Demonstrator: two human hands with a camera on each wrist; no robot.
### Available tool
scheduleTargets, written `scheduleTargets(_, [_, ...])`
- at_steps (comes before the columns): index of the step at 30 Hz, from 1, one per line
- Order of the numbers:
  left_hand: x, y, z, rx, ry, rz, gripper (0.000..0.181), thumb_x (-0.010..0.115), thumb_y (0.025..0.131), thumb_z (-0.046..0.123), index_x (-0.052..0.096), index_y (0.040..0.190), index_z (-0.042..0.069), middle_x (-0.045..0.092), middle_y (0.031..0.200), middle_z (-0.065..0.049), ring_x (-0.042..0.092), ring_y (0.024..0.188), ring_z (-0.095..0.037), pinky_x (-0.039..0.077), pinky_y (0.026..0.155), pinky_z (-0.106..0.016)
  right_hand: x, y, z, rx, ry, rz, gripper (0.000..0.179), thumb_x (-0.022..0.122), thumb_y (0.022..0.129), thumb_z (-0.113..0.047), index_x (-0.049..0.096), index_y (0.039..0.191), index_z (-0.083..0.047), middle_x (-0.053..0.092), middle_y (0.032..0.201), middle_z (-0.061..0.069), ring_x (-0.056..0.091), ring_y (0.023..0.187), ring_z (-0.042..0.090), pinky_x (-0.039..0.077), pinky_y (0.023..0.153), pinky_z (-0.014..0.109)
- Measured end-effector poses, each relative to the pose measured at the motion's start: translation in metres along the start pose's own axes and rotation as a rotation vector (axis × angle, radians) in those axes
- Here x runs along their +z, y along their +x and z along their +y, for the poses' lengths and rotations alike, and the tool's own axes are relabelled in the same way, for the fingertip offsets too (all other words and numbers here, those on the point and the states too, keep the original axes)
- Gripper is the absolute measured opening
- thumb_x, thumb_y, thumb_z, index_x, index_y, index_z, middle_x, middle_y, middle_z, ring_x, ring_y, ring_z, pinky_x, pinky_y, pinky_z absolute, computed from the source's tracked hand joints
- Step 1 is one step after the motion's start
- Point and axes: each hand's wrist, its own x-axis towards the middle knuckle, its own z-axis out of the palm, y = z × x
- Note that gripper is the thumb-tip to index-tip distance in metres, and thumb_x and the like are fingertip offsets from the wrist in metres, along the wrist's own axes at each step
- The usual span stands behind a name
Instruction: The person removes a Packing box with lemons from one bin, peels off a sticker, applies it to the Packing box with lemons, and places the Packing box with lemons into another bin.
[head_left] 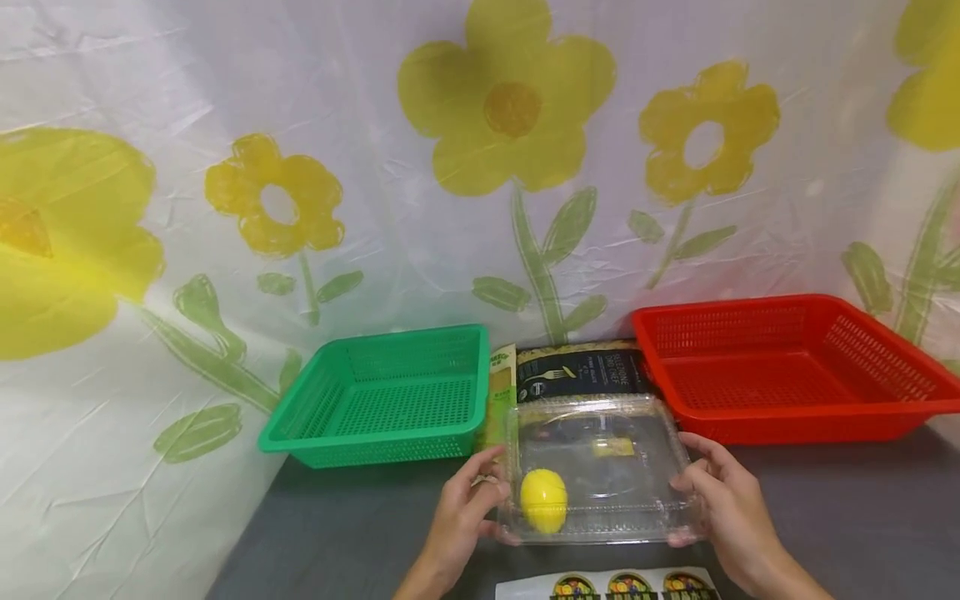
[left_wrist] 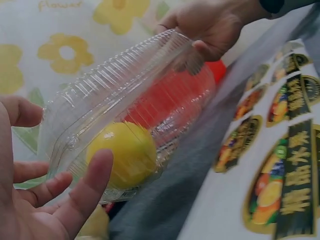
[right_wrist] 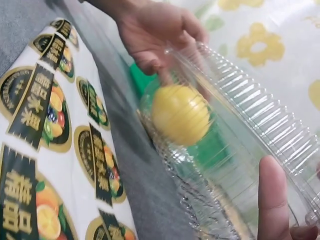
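Both hands hold a clear plastic clamshell box above the dark table, one at each side, its lid down. My left hand grips the left edge, thumb toward the front side wall and fingers spread around the corner. At the opposite edge, my right hand pinches the box between thumb and fingers. One yellow lemon lies inside, in the front left corner; the left wrist view shows the lemon through the ribbed wall, close to the left thumb. In the right wrist view the right thumb points up along the wall.
A green basket stands back left, a red basket back right. Between them lie a dark food packet and a green-and-cream packet, partly behind the box. A sheet of fruit stickers lies at the front edge.
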Motion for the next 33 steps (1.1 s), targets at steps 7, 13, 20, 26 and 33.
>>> scheduleTargets(7, [0.006,0.002,-0.013,-0.036,0.012,0.015,0.057,0.059,0.098,0.016,0.043,0.150,0.000,0.046,0.113,-0.011,0.057,0.091,-0.018,0.062,0.061,-0.040,-0.004,0.001,0.011,0.036,-0.009,-0.001,0.058,0.045,0.093,-0.001,0.033,0.150,-0.006,0.053,0.081,0.001,0.035,0.046,0.009,0.059,0.051,0.045])
scheduleTargets(13, [0.006,0.001,-0.021,-0.048,-0.018,0.035,0.056,0.059,0.095,0.011,0.045,0.147,-0.002,0.050,0.107,-0.010,0.058,0.086,-0.018,0.062,0.063,-0.048,-0.003,0.001,0.018,0.075,-0.026,-0.017,0.064,0.047,0.092,-0.003,0.028,0.154,-0.006,0.050,0.084,0.003,0.034,0.045,0.009,0.059,0.054,0.052])
scheduleTargets(20, [0.006,0.002,-0.022,-0.026,-0.034,0.046,0.052,0.058,0.093,0.008,0.047,0.143,-0.002,0.050,0.103,-0.009,0.055,0.087,-0.018,0.061,0.063,-0.052,-0.004,0.003,0.017,0.038,-0.056,-0.051,0.067,0.048,0.089,-0.003,0.028,0.153,-0.008,0.043,0.080,0.002,0.032,0.048,0.009,0.058,0.051,0.050])
scheduleTargets(26, [0.003,0.001,-0.016,-0.029,0.061,0.048,0.054,0.059,0.095,0.012,0.042,0.145,0.000,0.052,0.107,-0.011,0.059,0.086,-0.018,0.061,0.061,-0.044,-0.014,0.005,0.008,0.001,-0.307,-0.085,0.066,0.059,0.091,-0.011,0.034,0.152,-0.007,0.058,0.095,0.010,0.046,0.053,0.012,0.059,0.052,0.046])
scheduleTargets(33, [0.002,-0.013,-0.007,0.165,0.428,0.146,0.032,0.071,0.089,0.012,0.056,0.117,0.008,0.051,0.092,-0.007,0.052,0.071,-0.015,0.053,0.051,-0.030,-0.020,-0.009,-0.012,-0.500,-0.808,0.155,0.056,0.080,0.083,-0.022,0.059,0.134,-0.009,0.062,0.099,0.004,0.046,0.065,0.009,0.037,0.056,0.026])
